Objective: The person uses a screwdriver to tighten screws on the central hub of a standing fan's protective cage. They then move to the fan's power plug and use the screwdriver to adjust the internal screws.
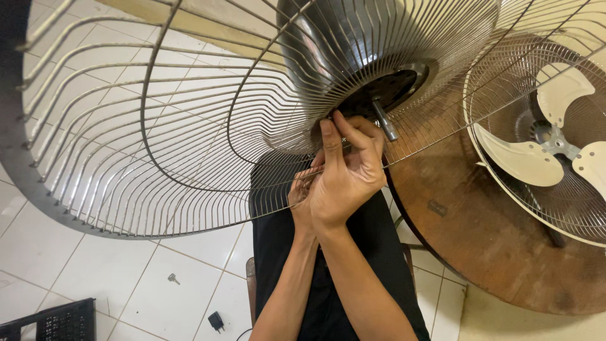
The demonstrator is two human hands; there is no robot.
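Wire fan guard [158, 126], right hand [344, 180] fingers [330, 142] pinched at its hub, left hand [302, 196] fingers curled behind, grip unclear

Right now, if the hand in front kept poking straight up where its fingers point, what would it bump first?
Probably the dark round plate at the middle of the wire fan guard. The right hand already has its fingertips at that hub, beside the metal shaft. Depth is hard to judge.

Silver wire fan guard [158, 126] tilted, dished side facing down, rim sweeping toward nine o'clock, dark motor shaft [384, 120] jutting at centre hub.
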